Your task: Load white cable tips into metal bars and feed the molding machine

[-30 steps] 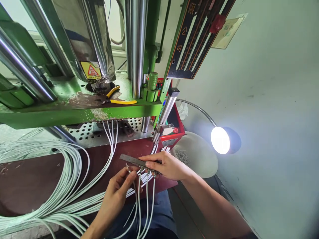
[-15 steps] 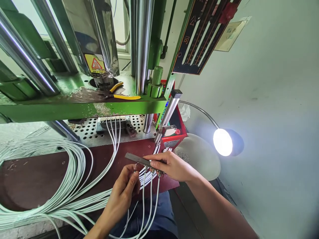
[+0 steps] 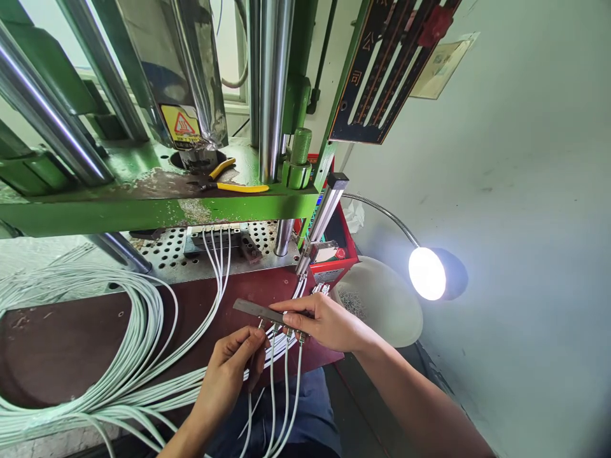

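My right hand (image 3: 319, 321) grips a flat grey metal bar (image 3: 247, 309), fingers over its top and thumb along its near side. Three white cables (image 3: 286, 381) hang from metal connectors seated along the bar's near edge. My left hand (image 3: 236, 366) pinches another cable's metal connector (image 3: 261, 324) at the bar's edge, left of those three; its white cable (image 3: 249, 407) drops below the fingers. Whether this connector is fully in the bar I cannot tell. Both hands are over the front of the dark red board (image 3: 258, 286).
A green press (image 3: 238, 210) stands ahead, with yellow-handled pliers (image 3: 241, 187) on its plate. Beneath, a metal mold block (image 3: 214, 240) has several cables running out. Coiled white cables (image 3: 143, 318) lie left. A lit lamp (image 3: 427, 273) and a pale bin (image 3: 391, 305) are right.
The bar and my right hand have shifted slightly left. My left hand has brought the connector up against the bar's edge, and its cable now hangs straighter below.
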Tool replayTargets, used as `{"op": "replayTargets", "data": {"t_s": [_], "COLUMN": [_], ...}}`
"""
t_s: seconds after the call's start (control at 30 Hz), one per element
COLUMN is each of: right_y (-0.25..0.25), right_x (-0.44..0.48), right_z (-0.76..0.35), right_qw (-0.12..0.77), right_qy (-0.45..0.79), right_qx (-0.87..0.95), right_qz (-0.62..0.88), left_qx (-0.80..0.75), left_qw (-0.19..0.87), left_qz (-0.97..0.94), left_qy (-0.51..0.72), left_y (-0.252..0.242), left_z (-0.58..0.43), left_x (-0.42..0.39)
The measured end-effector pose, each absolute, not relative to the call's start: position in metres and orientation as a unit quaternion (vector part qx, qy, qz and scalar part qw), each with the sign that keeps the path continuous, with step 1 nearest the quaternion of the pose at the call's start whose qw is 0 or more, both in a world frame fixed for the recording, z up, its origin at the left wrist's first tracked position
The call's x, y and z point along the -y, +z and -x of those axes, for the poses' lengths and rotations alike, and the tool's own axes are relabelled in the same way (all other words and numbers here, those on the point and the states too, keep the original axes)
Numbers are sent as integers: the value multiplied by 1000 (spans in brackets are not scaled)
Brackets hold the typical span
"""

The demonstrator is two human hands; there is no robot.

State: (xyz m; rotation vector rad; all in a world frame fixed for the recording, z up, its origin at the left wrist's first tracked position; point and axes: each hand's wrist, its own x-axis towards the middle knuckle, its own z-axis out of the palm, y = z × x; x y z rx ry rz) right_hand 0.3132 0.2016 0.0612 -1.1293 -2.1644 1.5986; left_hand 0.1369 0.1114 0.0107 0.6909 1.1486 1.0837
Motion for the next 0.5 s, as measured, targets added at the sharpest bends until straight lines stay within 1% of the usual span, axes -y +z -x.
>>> {"op": "replayTargets", "data": {"t_s": [0.3, 0.5], "right_y": [62, 54], "right_x": [-202, -202], "right_z": [-308, -306], "right_qw": [101, 110], "right_qy": [522, 535], "right_qx": [754, 743], "right_qz": [387, 387], "left_qx": [-497, -508], "left_qw": [659, 654], "left_qz": [-264, -248], "left_qy": [499, 502], "left_y": [13, 12], "left_z": [-140, -141], "left_x": [-114, -115]}}
